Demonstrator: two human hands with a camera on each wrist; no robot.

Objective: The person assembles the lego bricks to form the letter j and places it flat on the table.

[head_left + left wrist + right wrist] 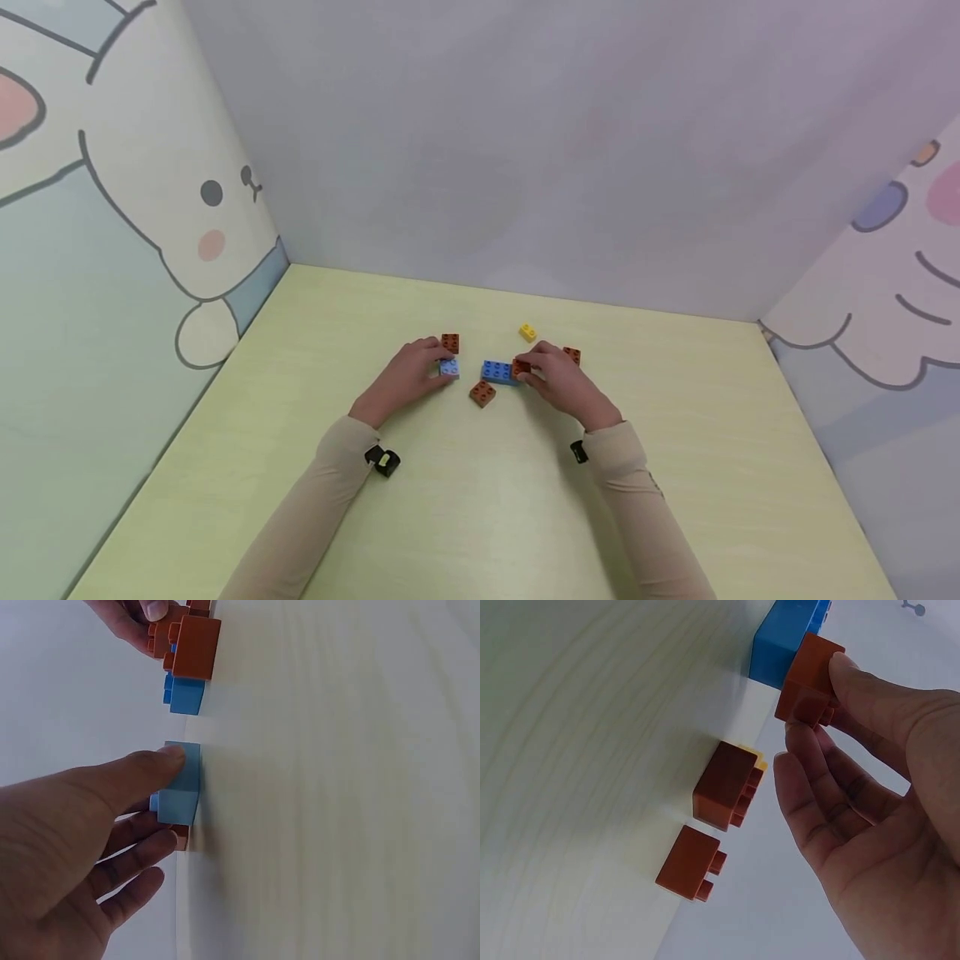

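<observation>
plainly, the work sits on a pale yellow-green bench with faint wood grain, boxed in by a smooth greyish-lilac back wall and two side walls. on the left wall a white cartoon animal with a pink cheek is outlined in grey; another cartoon figure covers part of the right wall. towards the back of the bench, the left hand pinches a light-blue block, a brown block just behind it. the right hand grips a reddish-brown block at the right end of a longer blue block; whether the two are joined, i cannot tell. between the hands a turned brown block lies near the blue one's front; a yellow block rests farther back, and another reddish-brown block lies just beyond the right hand.
</observation>
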